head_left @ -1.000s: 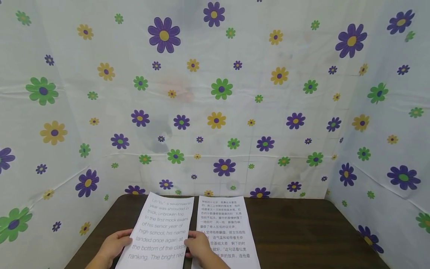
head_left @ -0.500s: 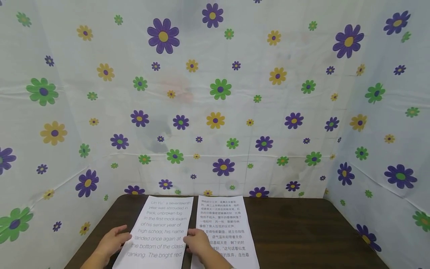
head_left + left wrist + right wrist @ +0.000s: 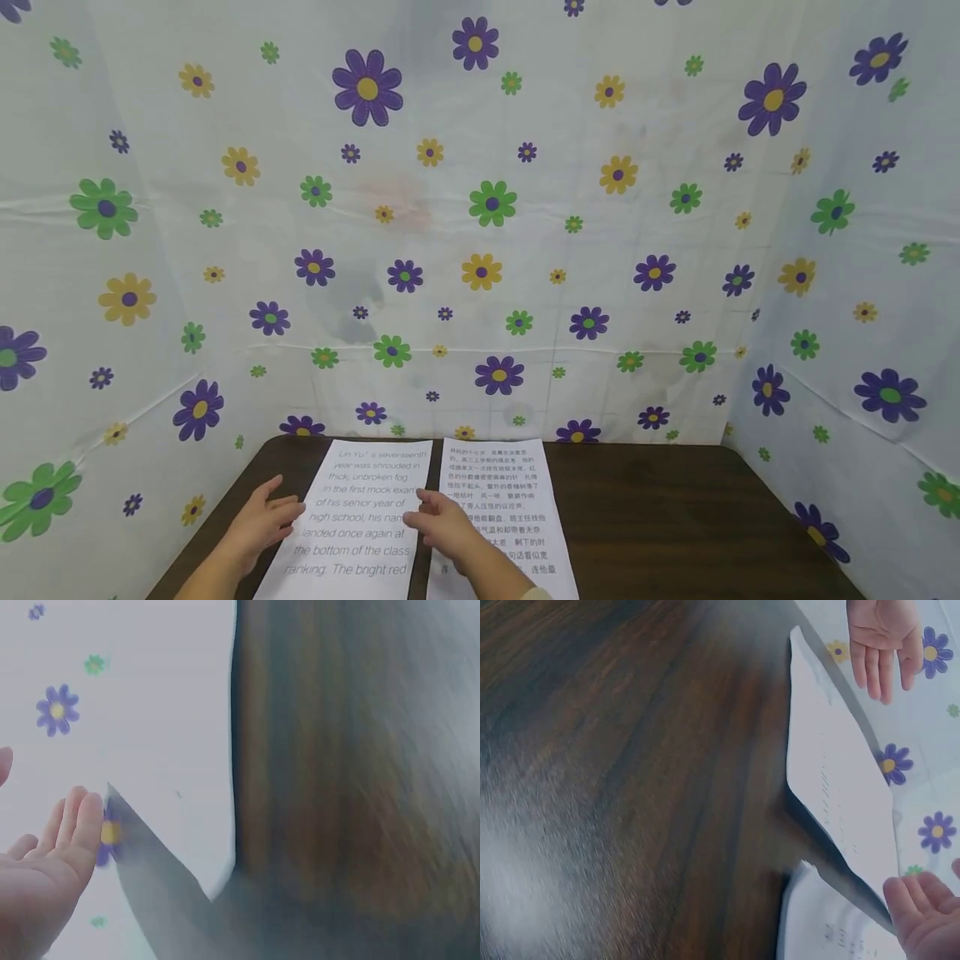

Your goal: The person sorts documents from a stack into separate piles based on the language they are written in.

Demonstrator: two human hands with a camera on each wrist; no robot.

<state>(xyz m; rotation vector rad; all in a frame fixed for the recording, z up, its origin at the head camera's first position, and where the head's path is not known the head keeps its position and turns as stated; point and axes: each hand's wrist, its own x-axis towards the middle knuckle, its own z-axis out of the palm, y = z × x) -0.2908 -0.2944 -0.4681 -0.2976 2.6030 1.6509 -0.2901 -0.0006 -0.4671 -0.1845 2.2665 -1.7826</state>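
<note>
A white backdrop (image 3: 573,187), printed with purple, green and yellow flowers, fills most of the head view, folding round on the left and right sides. Below it spreads the dark brown, wood-grained worktop (image 3: 660,517), its far corners rounded. On the worktop two white paper sheets lie side by side, apart, with a narrow strip of dark wood between them; both run out of the head view at the bottom. The one on the left is the English sheet (image 3: 363,502), slightly askew; the one on the right is the Chinese sheet (image 3: 498,467), its lower left part covered by the right hand (image 3: 447,522) and forearm. That hand hangs over the gap between the sheets, fingers pointing left and extended, fingertips overlapping the right edge of the English sheet; it has hold of nothing. The left hand (image 3: 264,518) is at the opposite edge of the same sheet, fingers spread and loosely straight, palm turned inward, likewise without anything in its grasp. Whether either hand touches paper cannot be told. A pale sleeve (image 3: 536,593) just shows at the right forearm. Smallest is the print: large, widely spaced grey English lines, and tighter Chinese characters.
</note>
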